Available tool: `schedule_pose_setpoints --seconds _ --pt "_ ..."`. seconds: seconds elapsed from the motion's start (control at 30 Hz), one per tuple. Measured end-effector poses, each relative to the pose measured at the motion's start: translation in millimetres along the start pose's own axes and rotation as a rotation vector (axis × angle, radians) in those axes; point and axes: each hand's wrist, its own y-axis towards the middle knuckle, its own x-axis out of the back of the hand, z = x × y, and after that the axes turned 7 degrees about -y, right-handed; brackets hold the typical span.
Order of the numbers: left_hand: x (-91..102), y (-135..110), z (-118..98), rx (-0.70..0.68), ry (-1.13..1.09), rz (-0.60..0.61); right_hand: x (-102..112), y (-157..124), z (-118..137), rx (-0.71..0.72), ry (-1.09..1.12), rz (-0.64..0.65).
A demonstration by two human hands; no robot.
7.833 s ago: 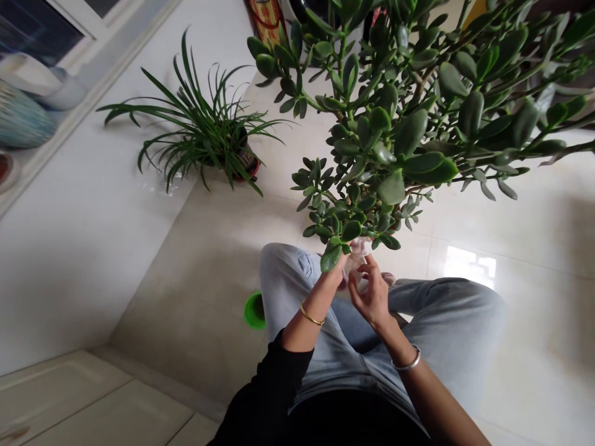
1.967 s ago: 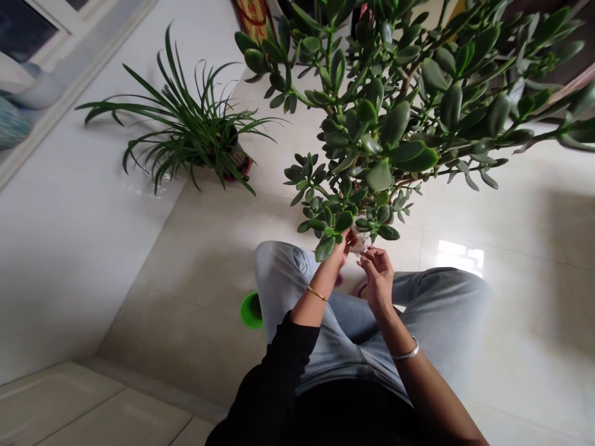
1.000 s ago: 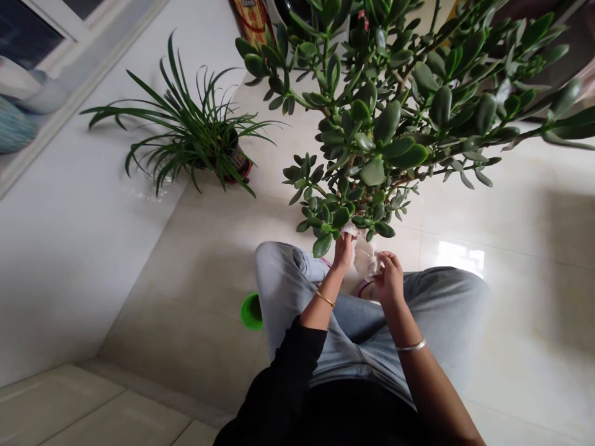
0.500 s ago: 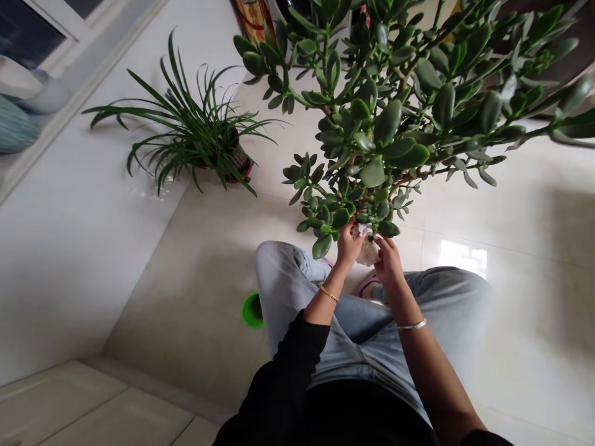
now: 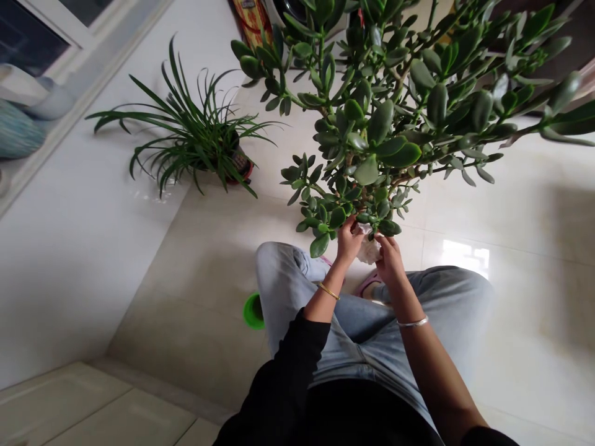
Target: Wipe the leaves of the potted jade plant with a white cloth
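In front of me stands a large jade plant (image 5: pixel 381 124) with thick, glossy green leaves on branching stems. Low at its near side, a crumpled whitish piece that looks like tissue (image 5: pixel 369 250) is between my hands. My left hand (image 5: pixel 349 241) closes on its left edge, with fingertips partly under the leaves. On its other side my right hand (image 5: pixel 389 255) pinches it between thumb and fingers. The lowest leaves hang just above both hands. The plant's base is hidden.
A long-leaved potted plant (image 5: pixel 204 136) stands by the white wall at left. A green container (image 5: pixel 253 311) with dark contents sits on the tiled floor (image 5: pixel 195 272) beside my left knee. A red and yellow package (image 5: pixel 253 21) is at the back. Cabinet fronts (image 5: pixel 83 402) lie lower left.
The view has shifted slightly, so the jade plant sits a little further left in it. My hands stay at the white piece, which looks slightly more bunched.
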Motion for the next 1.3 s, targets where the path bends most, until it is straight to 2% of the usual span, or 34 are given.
schedule_pose_setpoints --seconds 0.37,0.67,0.83,1.07,1.3 --pt "-5.8 4.2 -6.6 -0.005 0.053 -0.017 -3.8 -3.0 4.0 -0.001 0.005 -0.01" --pt "-9.7 -4.4 -16.2 -0.058 0.159 -0.084 -4.7 -3.1 7.9 0.006 0.002 0.011" --pt "-5.1 -4.2 -16.0 -0.056 0.175 -0.093 -4.4 -1.5 8.4 0.016 0.01 0.012" --pt "2.0 -4.6 -15.9 -0.032 0.143 -0.036 -5.2 0.0 12.9 0.019 0.023 0.029" --pt "-3.0 -3.8 -7.1 -0.037 0.144 -0.066 -5.9 -0.9 10.4 0.035 0.013 0.034"
